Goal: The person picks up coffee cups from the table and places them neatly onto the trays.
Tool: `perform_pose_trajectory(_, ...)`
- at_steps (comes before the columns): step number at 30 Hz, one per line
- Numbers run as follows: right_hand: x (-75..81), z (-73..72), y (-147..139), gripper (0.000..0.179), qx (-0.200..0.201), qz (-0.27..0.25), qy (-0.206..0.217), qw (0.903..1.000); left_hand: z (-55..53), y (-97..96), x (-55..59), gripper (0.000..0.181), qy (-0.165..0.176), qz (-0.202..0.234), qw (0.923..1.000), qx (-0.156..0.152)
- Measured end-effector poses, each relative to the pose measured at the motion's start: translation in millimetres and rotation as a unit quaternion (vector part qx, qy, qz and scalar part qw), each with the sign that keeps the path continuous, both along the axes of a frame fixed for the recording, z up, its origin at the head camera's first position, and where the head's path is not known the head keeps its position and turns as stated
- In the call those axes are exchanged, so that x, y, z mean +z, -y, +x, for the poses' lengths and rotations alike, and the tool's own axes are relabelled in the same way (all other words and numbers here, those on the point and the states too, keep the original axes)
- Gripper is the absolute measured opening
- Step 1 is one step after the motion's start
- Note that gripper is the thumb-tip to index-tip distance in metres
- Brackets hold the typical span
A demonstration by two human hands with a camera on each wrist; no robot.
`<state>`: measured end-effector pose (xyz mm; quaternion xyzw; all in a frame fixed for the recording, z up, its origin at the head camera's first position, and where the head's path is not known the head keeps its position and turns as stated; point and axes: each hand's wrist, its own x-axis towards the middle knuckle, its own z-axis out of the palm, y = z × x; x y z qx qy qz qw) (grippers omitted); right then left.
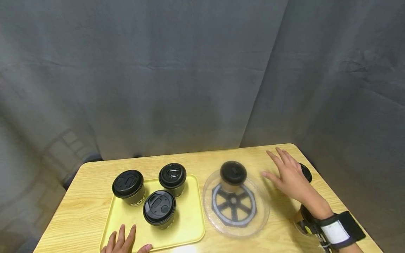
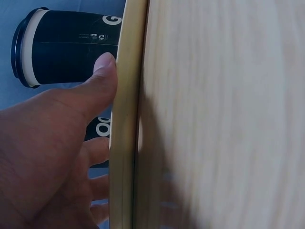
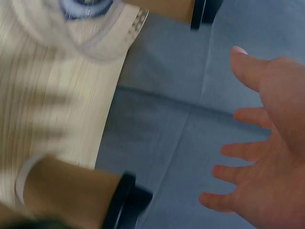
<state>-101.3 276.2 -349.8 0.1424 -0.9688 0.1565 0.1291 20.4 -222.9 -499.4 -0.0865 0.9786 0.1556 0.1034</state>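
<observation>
My left hand [image 1: 121,242] rests at the front edge of a yellow tray [image 1: 186,228], fingers spread; in the left wrist view its thumb lies against the tray's rim [image 2: 126,109]. Three dark paper cups with black lids stand on that tray: a left cup [image 1: 128,186], a back cup [image 1: 172,177] and a front cup [image 1: 159,209]. Raised over the table's right side, my right hand [image 1: 289,179] has its fingers apart and holds nothing. Left of it, a brown cup with a black lid [image 1: 233,175] stands on a clear round turntable [image 1: 261,218].
Beyond my right hand, a black-lidded cup [image 1: 306,173] is partly hidden. Another brown cup [image 1: 299,223] stands beneath the right wrist, partly covered by it. Grey curtain [image 1: 177,77] hangs behind the wooden table [image 1: 76,196].
</observation>
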Motion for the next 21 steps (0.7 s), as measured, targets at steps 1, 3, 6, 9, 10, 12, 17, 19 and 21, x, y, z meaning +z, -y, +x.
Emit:
perform_pose_trajectory(1, 1.5, -0.3, -4, 0.071, -0.005, 0.004, 0.001, 1.0, -0.2, -0.2, 0.2, 0.099, 0.001, 0.002, 1.0, 0.0)
perform_pose_trajectory(3, 4.2, -1.4, -13, 0.072, -0.013, 0.014, 0.008, 0.9998, -0.3, -0.5, 0.2, 0.099, 0.004, 0.004, 1.0, -0.002)
perform_pose_trajectory(6, 8.0, -2.8, -25, 0.075, -0.026, 0.034, 0.021, 0.9989, -0.4, 0.1, -0.5, 0.1, 0.01, 0.005, 0.9999, -0.007)
perform_pose_trajectory(9, 11.7, -3.4, -34, 0.078, -0.036, 0.049, 0.038, 0.9974, -0.3, 1.8, -1.1, 0.1, 0.014, 0.003, 0.9998, -0.012)
perform_pose_trajectory(10, 13.1, -3.3, -36, 0.078, -0.039, 0.052, 0.045, 0.9969, -0.2, 2.5, -1.3, 0.1, 0.014, 0.003, 0.9998, -0.013)
perform_pose_trajectory(12, 15.6, -3.0, -40, 0.079, -0.042, 0.056, 0.054, 0.9961, -0.1, 3.9, -1.3, 0.1, 0.015, 0.005, 0.9998, -0.014)
perform_pose_trajectory(17, 20.8, -3.2, -43, 0.08, -0.048, 0.056, 0.065, 0.9951, 1.0, 5.3, 0.3, 0.099, 0.004, 0.002, 0.9999, -0.013)
perform_pose_trajectory(19, 23.0, -3.4, -44, 0.081, -0.051, 0.059, 0.073, 0.9943, 1.6, 4.4, 0.8, 0.098, -0.003, 0.004, 0.9999, -0.011)
perform_pose_trajectory(21, 24.7, -3.7, -47, 0.081, -0.053, 0.067, 0.078, 0.9933, 1.5, 3.2, 0.6, 0.098, -0.008, 0.005, 0.9999, -0.009)
